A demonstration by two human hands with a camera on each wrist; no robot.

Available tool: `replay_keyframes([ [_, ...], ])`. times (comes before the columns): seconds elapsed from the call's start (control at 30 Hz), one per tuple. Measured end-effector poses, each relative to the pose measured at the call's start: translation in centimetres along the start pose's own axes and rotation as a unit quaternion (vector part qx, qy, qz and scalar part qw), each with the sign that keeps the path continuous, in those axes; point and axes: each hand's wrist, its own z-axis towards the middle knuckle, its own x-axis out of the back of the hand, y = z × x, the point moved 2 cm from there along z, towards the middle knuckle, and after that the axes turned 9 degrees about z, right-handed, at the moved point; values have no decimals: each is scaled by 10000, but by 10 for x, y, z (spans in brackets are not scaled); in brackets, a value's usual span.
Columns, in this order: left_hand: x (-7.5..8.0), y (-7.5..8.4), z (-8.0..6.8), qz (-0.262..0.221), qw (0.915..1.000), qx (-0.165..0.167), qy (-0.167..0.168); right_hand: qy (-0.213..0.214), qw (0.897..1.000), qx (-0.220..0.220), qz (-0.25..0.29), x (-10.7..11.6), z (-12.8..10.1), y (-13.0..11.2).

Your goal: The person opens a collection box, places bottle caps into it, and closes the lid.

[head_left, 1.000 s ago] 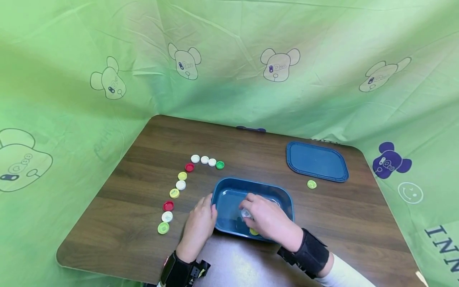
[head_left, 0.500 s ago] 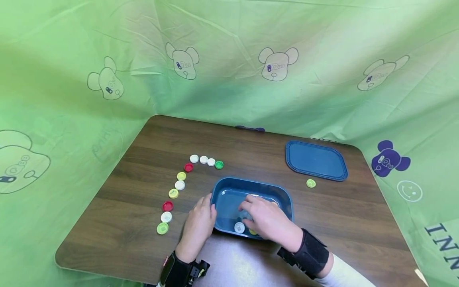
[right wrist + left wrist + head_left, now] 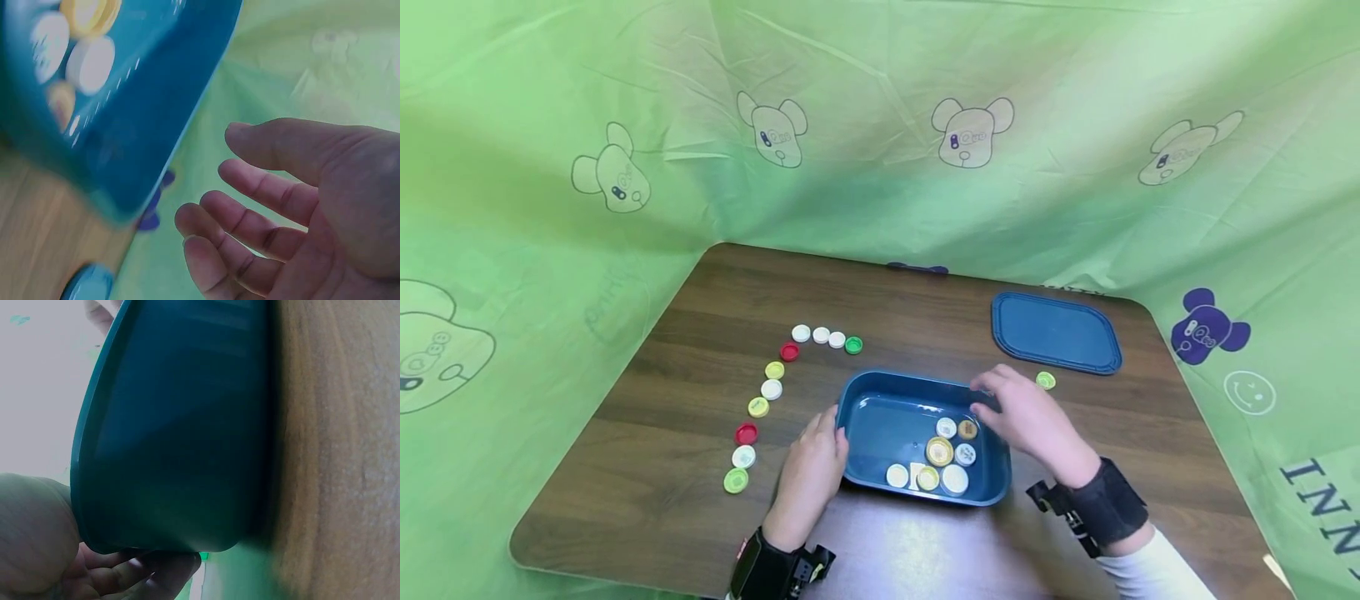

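A left hand [image 3: 811,473] grips the left wall of a blue rectangular plastic container [image 3: 880,414] on the wooden desk [image 3: 685,467]; the right hand [image 3: 1030,421] hovers empty, fingers loosely spread, above its right rim.

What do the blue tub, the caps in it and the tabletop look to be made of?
Blue tub: likely plastic, smooth and glossy, with white glints on its floor and a thin moulded rim. Caps: probably plastic bottle tops, small coloured discs, mostly matt. Tabletop: dark wood-grain surface with a slight sheen; solid wood or laminate cannot be told.
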Motion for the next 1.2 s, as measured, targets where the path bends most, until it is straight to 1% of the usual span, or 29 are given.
replay_keyframes([
  [0.13, 0, -1, 0, -1, 10000, 27, 4, 205, 9995, -229, 29, 11, 1, 27],
  [0.23, 1, -1, 0, -7, 10000, 77, -63, 254, 9987, -448, 59, 15, 2, 47],
  [0.47, 0, -1, -1, 16, 9999, 82, -78, 195, 9959, -870, 157, 14, 5, 91],
  [0.63, 0, 0, -1, 29, 9999, 81, -92, 40, 9912, -1319, 142, 11, 7, 116],
  [0.77, 0, 1, -1, 23, 9999, 68, -78, -81, 9871, -1594, 100, 7, 8, 131],
  [0.93, 1, 2, -1, 32, 10000, 61, -58, -122, 9839, -1778, 121, 4, 9, 144],
  [1.1, 1, 2, -1, 44, 10000, 55, -35, -160, 9823, -1862, 90, 1, 11, 153],
  [1.2, 1, 3, -1, 56, 10000, 30, 0, -152, 9829, -1834, 83, 0, 12, 156],
])
